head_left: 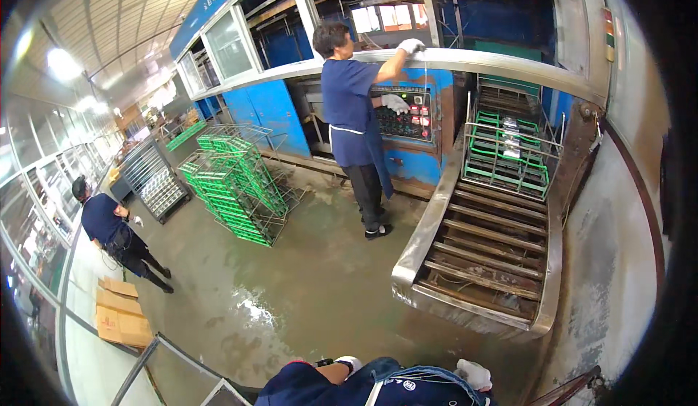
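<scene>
At the lower edge, my left hand [350,364] wears a white glove and is partly covered by my dark blue clothing. A dark band circles the left wrist. My right hand [474,375], also in a white glove, rests close to the right side of my body. Its fingers are too small and foreshortened to read. No object shows in either hand. Both hands are near my dark blue apron [414,387], which has a white strap.
A roller conveyor [483,249] carries a green wire rack [507,155] with shiny metal parts. Beside it, a co-worker [356,118] in white gloves faces a control panel [407,115]. Green racks [236,180] stand on the wet floor [291,289]. Another person [109,220] stands left near cardboard [122,315].
</scene>
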The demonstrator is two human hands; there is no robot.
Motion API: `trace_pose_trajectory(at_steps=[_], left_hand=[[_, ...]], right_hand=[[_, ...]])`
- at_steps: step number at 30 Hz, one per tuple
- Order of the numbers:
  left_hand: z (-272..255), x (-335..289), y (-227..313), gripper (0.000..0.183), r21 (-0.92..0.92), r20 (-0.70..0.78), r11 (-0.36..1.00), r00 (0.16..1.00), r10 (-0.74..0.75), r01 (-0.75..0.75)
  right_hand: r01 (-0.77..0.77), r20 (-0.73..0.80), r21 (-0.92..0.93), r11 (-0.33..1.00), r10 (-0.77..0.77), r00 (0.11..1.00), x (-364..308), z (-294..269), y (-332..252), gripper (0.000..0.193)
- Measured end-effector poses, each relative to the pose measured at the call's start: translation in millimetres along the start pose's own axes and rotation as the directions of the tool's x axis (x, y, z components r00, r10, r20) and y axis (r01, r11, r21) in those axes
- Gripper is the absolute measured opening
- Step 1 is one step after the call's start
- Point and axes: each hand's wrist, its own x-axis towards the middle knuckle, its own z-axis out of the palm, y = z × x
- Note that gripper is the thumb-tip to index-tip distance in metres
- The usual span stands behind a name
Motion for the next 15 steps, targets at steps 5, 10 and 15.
trace_pose_trajectory(at_steps=[5,10,15], left_hand=[[2.3,9.6,-3.4,0.05,0.071,0.167,0.997,0.985,-0.043,0.032],[-5.0,21.3,8.0,0.051,0.15,0.154,0.984,0.985,0.072,-0.096],[-31.5,27.3,41.2,0.054,0.323,0.236,0.915,0.957,0.171,-0.243]], right_hand=[[-0.559,0.144,0.713,0.423,0.692,0.707,17.8,-16.0,-58.7,0.033],[-0.241,-0.107,0.33,0.913,0.29,0.951,-2.1,10.3,18.3,0.03],[0.05,0.232,-0.33,0.943,0.03,0.972,-34.4,15.4,36.1,0.036]])
